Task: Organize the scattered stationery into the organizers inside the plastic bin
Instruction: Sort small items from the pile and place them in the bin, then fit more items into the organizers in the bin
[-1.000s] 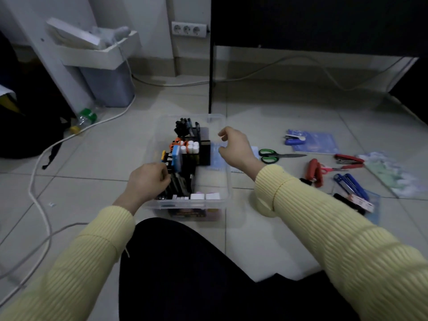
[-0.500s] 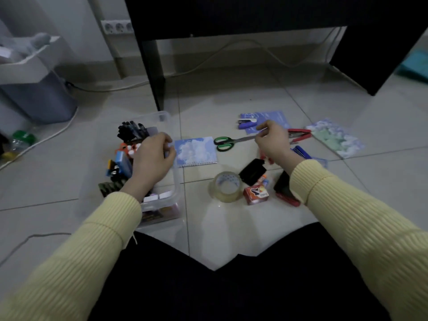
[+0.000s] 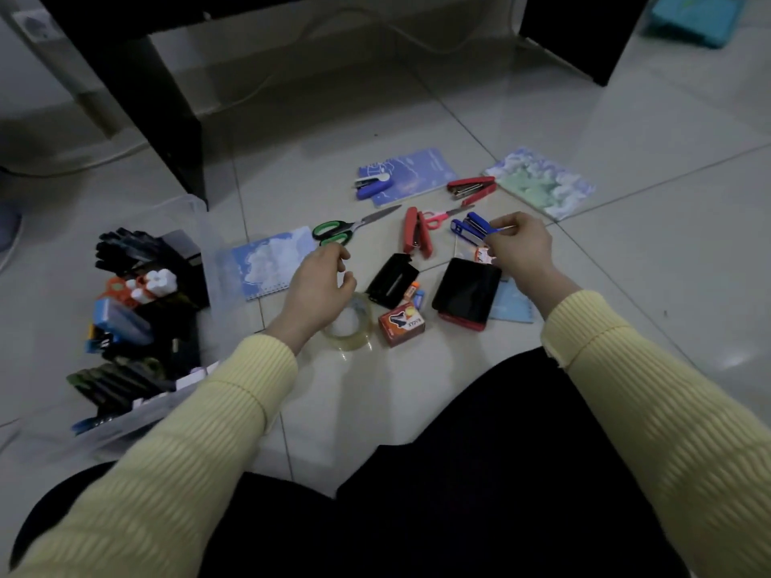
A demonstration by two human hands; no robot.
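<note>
A clear plastic bin (image 3: 137, 419) is seen nearest on the left of the pale tiled floor (image 3: 354, 390). It is packed with black organizers (image 3: 183, 260) that already hold stationery. Just right of it, the left hand (image 3: 317, 281) is seen over a clear roll of tape (image 3: 354, 327), its grip loosely curled and closed on nothing. A small orange cardboard box (image 3: 401, 325) is set beside the roll, and a flat black-and-red case (image 3: 467, 292) lies just past it. The right hand (image 3: 521, 248) is held over that case, its grip pinched, thumb against forefinger, on the near end of a blue metal stapler (image 3: 469, 227), well apart from the bin. Farther out, green-handled scissors (image 3: 338, 233), a red stapler (image 3: 417, 237) and a cloud-print notebook (image 3: 271, 260) are scattered.
</note>
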